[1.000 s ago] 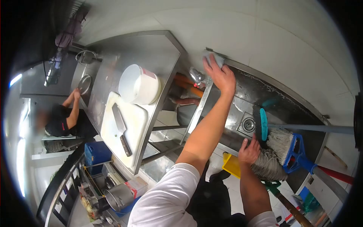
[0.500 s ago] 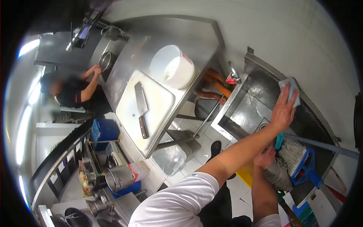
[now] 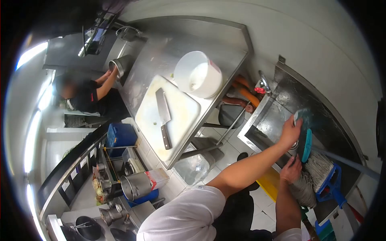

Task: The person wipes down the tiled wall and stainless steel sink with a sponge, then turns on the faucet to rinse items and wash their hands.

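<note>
My left hand (image 3: 291, 133) is over the steel sink (image 3: 277, 110), its fingers closed on a pale cloth (image 3: 296, 117) that is mostly hidden and blurred. Just below it, my right hand (image 3: 291, 172) is closed at the lower end of a turquoise-edged item (image 3: 307, 145); its kind and what lies inside the fingers are unclear. A string mop head (image 3: 319, 172) in a blue clamp (image 3: 333, 182) lies beside the right hand.
A red-handled tap (image 3: 263, 89) stands at the sink's left. Further left, a steel table (image 3: 152, 52) bears a white cutting board (image 3: 185, 108), a cleaver (image 3: 162, 108) and a white bucket (image 3: 213, 84). A co-worker (image 3: 90, 94) handles a metal pot (image 3: 125, 63) beyond.
My left hand has drawn back from the sink's far edge toward my right hand. More of the turquoise-edged item shows. The view has shifted slightly, and the co-worker's pot has tilted.
</note>
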Motion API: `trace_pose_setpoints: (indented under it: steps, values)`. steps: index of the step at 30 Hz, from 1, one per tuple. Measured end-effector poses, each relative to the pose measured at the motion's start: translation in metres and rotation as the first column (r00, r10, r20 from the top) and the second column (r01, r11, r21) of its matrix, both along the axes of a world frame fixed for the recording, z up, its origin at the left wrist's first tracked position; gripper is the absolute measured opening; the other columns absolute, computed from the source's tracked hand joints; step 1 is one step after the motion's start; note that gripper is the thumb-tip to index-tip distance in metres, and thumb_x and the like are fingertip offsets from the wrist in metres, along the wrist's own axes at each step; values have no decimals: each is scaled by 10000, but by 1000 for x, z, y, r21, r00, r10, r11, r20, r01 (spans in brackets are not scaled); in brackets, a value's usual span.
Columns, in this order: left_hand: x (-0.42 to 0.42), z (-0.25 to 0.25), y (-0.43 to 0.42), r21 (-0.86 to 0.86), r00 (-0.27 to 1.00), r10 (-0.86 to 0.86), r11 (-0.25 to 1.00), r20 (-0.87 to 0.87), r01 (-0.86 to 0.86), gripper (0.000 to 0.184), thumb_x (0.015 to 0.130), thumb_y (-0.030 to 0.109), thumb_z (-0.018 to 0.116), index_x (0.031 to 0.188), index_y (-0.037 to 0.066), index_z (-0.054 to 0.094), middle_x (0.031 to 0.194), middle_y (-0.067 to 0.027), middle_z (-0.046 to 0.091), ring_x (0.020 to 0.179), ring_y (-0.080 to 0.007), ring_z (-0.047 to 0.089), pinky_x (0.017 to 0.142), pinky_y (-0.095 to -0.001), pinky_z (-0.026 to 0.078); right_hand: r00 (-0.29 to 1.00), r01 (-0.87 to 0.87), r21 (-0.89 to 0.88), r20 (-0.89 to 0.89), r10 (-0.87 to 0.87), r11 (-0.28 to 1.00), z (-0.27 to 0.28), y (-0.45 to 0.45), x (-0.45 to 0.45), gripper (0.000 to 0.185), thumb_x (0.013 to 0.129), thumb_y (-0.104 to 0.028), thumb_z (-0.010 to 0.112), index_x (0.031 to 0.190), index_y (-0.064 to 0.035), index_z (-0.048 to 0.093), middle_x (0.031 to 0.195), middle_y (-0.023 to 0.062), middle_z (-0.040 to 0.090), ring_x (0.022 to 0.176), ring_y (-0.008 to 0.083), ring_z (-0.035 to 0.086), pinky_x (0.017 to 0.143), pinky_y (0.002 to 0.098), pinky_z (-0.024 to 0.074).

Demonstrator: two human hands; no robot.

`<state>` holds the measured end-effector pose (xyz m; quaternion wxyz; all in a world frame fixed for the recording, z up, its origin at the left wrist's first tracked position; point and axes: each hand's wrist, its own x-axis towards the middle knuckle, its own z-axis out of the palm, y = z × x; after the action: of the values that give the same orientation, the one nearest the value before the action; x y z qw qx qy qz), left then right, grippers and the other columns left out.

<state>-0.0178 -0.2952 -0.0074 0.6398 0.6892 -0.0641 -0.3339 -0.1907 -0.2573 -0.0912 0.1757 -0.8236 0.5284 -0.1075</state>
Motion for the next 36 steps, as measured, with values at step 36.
trace_pose_setpoints:
  steps: [36]
  values:
    - [72, -64, 175, 744, 871, -429, 657, 240, 119, 800, 729, 183, 738, 1395, 48, 316, 1245, -204, 515, 1125, -368, 548, 914, -463, 468, 306, -280, 933, 309, -901, 225, -66, -61, 47, 512, 911, -268, 624, 1341, -40, 467, 1327, 110, 489, 1194, 253, 504, 1037, 391, 441]
